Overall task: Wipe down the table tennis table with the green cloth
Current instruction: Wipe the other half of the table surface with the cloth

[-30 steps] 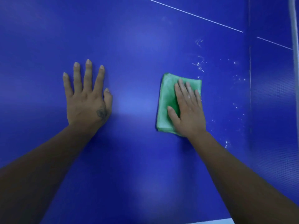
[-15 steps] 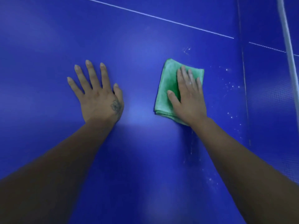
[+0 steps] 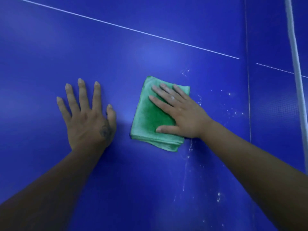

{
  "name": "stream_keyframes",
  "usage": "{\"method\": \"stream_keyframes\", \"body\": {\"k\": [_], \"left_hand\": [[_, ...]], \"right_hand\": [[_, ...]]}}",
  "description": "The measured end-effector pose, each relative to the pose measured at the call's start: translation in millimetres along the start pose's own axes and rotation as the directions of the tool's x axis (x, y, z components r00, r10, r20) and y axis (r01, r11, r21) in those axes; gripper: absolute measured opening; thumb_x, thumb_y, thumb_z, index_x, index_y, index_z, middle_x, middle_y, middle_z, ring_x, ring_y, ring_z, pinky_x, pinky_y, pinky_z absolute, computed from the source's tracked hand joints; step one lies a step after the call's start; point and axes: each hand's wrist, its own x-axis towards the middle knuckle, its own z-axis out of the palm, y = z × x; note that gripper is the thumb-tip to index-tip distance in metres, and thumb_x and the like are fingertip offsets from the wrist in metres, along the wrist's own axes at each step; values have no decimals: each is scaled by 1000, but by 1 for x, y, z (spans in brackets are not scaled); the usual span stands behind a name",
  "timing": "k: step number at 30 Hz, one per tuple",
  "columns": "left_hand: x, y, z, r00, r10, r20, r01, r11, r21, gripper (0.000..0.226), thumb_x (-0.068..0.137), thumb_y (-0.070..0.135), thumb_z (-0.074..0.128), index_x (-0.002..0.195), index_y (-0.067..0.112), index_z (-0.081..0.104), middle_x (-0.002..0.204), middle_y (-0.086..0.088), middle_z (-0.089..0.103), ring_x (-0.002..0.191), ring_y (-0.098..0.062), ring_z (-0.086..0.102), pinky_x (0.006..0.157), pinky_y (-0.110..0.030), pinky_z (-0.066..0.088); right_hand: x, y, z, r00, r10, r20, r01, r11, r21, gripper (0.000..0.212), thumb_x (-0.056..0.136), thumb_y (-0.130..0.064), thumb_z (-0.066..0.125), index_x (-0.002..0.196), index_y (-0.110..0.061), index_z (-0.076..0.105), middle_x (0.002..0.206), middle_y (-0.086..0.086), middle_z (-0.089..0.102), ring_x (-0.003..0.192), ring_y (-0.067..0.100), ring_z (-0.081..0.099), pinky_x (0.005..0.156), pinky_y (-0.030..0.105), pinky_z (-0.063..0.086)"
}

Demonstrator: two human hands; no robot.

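Cloth [image 3: 150, 117] has slid closer to the left hand [image 3: 88, 120] on the blue bench [image 3: 150, 189], right hand [image 3: 181, 114] now angled across it, fingers [image 3: 162, 104] straight and pressing flat, left fingers [image 3: 83, 97] spread wide.

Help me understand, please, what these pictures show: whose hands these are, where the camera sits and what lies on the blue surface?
There is no machine here: a person works with two bare hands. Every picture comes from one wide-angle camera worn on the person's head, looking forward and down, so the arms reach in from the bottom edge. The blue surface is a table tennis table, crossed by a thin white line. The left hand lies flat on the bare table, fingers spread, holding nothing. The right hand presses with straight fingers on a folded green cloth. White specks dot the table right of the cloth. At the far right is what looks like the net.
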Motion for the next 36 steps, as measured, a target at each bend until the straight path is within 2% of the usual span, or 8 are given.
{"method": "stream_keyframes", "body": {"k": [5,11,18,21,24,30,34,36], "left_hand": [[0,-1,1,1000,2,-14,-2,1000,-9,71,107,49,35,172,20,29,180,-17,17,166,-44,10,131,-67,7],[1,2,-3,1000,-5,-7,5,1000,-27,70,106,46,37,170,17,33,179,-17,19,166,-44,11,131,-67,8],[1,2,-4,1000,-16,6,16,1000,-25,71,106,47,37,171,18,32,179,-16,18,166,-43,9,132,-66,7],[1,3,-6,1000,-17,6,17,999,-30,71,106,48,36,171,18,32,180,-16,18,166,-43,9,132,-65,6],[1,3,-5,1000,-16,5,16,999,-38,71,105,48,36,171,20,31,180,-15,18,166,-42,9,133,-64,5],[-1,1,-3,1000,-2,-22,2,1000,-15,70,107,51,34,171,22,29,179,-14,19,166,-41,10,133,-63,7],[-1,4,1,1000,3,-28,-4,1000,-6,72,107,55,35,171,22,28,179,-16,18,165,-43,10,132,-64,5],[-3,3,-3,1000,2,-21,-2,1000,-8,74,107,57,34,171,21,27,178,-18,17,164,-46,9,131,-65,5]], "right_hand": [[72,36,-10,964,257,-70,-251,964,85,97,94,-87,41,173,-33,23,183,-4,10,169,23,5,136,51,2],[79,73,-13,811,576,-100,-559,814,157,95,96,-87,35,174,-34,18,183,-3,4,169,27,-2,136,52,-2],[-18,23,10,876,477,-72,-473,879,66,85,103,-77,29,174,-30,19,183,9,-6,168,35,-10,133,63,-2],[-21,8,15,860,504,-78,-503,864,27,84,103,-77,28,174,-34,16,183,11,-6,168,36,-9,133,63,-2],[5,35,5,865,493,-92,-491,870,43,84,100,-80,30,173,-38,22,183,8,1,169,35,-2,134,61,0],[46,101,-16,774,628,-76,-619,777,116,82,101,-83,32,172,-44,19,183,3,-1,169,31,-3,135,56,-1],[10,84,-16,702,712,-27,-702,698,145,77,105,-77,26,173,-42,12,183,4,-7,169,31,-8,135,53,-5],[-22,56,-13,693,721,8,-715,686,138,75,108,-70,27,174,-40,8,183,7,-11,168,32,-10,135,53,-6]]}}
